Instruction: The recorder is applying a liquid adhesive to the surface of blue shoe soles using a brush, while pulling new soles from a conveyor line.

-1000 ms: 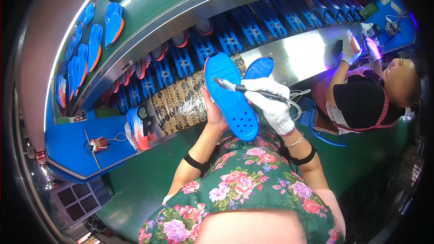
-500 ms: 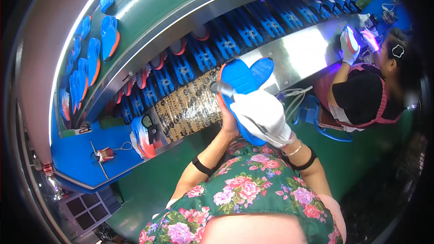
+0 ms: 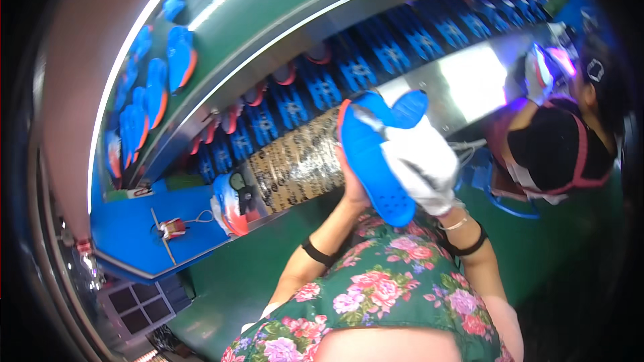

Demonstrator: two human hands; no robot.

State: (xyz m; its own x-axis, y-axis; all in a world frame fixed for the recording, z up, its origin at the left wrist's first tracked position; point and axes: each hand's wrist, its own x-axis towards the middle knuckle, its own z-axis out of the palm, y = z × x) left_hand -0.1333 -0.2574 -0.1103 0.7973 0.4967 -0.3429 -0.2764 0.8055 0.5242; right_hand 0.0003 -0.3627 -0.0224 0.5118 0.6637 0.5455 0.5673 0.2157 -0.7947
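Observation:
A blue shoe sole (image 3: pixel 369 157) with an orange edge and small holes at its near end is held up tilted before my body. My bare left hand (image 3: pixel 353 184) is closed around its left edge from beneath, its fingers mostly hidden behind it. My right hand (image 3: pixel 426 161), in a white glove, is closed over the sole's right side. A blurred grey-white tip shows by its fingers on the upper part; what it belongs to cannot be made out. A rounded blue piece (image 3: pixel 409 108) sticks out beyond the glove at the upper right.
A conveyor rack of blue holders (image 3: pixel 325 90) runs behind the metal ledge, partly covered with patterned wrapping (image 3: pixel 295 171). More blue soles (image 3: pixel 157 90) lie on the green belt at left. A white-blue-orange shoe (image 3: pixel 229 208) stands by the blue side table (image 3: pixel 127 231). A co-worker (image 3: pixel 553 137) sits at right.
The whole view has shifted, moving the scene rightward. The gloved right hand has moved toward the sole's right side, uncovering its holed near end. The grey tip has moved inward from the left edge.

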